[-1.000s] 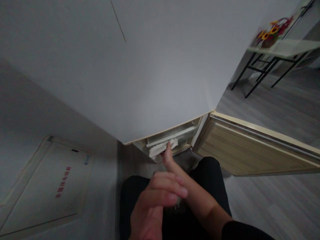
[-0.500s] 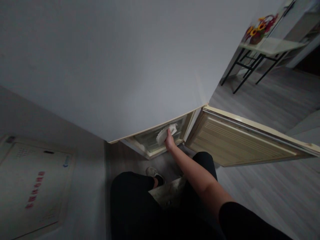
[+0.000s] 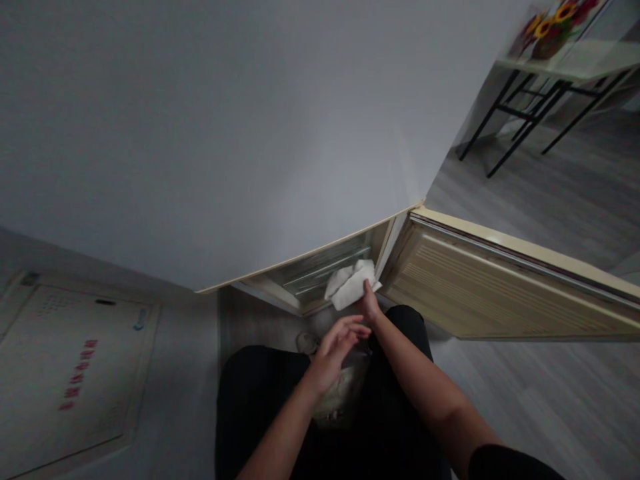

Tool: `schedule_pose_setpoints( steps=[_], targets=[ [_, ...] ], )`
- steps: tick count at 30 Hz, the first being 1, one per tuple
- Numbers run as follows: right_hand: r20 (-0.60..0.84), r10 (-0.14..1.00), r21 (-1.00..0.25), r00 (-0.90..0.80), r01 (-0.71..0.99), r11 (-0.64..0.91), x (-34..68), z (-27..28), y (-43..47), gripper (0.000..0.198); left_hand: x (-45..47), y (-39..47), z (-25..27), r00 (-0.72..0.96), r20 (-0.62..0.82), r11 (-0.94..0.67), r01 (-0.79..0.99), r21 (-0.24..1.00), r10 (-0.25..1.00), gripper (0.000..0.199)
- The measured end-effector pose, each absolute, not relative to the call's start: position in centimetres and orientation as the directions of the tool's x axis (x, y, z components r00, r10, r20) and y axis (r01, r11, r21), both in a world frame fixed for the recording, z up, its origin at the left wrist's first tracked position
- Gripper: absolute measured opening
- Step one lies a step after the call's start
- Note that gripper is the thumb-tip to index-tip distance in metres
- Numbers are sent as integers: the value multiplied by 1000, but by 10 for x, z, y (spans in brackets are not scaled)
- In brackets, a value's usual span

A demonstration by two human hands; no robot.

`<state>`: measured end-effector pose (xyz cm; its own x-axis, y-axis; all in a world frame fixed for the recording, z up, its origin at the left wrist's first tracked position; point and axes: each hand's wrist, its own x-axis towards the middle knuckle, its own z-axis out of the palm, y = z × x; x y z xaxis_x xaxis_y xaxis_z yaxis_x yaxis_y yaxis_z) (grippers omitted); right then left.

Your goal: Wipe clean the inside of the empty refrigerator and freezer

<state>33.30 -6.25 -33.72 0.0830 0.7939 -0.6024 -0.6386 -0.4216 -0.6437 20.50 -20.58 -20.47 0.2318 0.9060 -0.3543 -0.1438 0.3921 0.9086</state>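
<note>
A folded white cloth or paper towel (image 3: 353, 283) is in my right hand (image 3: 369, 303), thumb on top, just in front of the open fridge-like cabinet (image 3: 300, 305). My left hand (image 3: 337, 347) is below and to the left of it, fingers apart and slightly curled, holding nothing. Inside the low compartment, wire-like shelf bars (image 3: 320, 270) show behind the cloth. The compartment's yellowed door (image 3: 500, 287) stands swung out to the right. The fingers under the cloth are hidden.
Above the compartment is a large pale flat surface (image 3: 240, 133). At left, a white wall panel (image 3: 95, 360) bears red characters. Far right, a table (image 3: 585, 60) with black legs carries sunflowers (image 3: 550, 30). My knees (image 3: 260, 380) are close to the opening.
My right hand has drawn the white cloth back from the compartment, toward me and slightly right. My left hand has come into view from below. The camera view has shifted a little.
</note>
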Motion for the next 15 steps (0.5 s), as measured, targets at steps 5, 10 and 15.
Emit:
schedule_pose_setpoints(
  steps=[5, 10, 15],
  targets=[
    [-596, 774, -724, 212, -558, -405, 365, -361, -69, 38, 211, -96, -293, -171, -501, 493, -88, 866, 849, 50],
    [-453, 880, -855, 144, -351, -383, 364, -368, -56, 36, 216, -57, -325, -358, -348, 373, 0, 928, 867, 41],
    [-265, 957, -951, 122, -197, -238, 357, -362, -40, 26, 230, -46, -338, -485, -171, 275, 152, 949, 858, 42]
  ],
)
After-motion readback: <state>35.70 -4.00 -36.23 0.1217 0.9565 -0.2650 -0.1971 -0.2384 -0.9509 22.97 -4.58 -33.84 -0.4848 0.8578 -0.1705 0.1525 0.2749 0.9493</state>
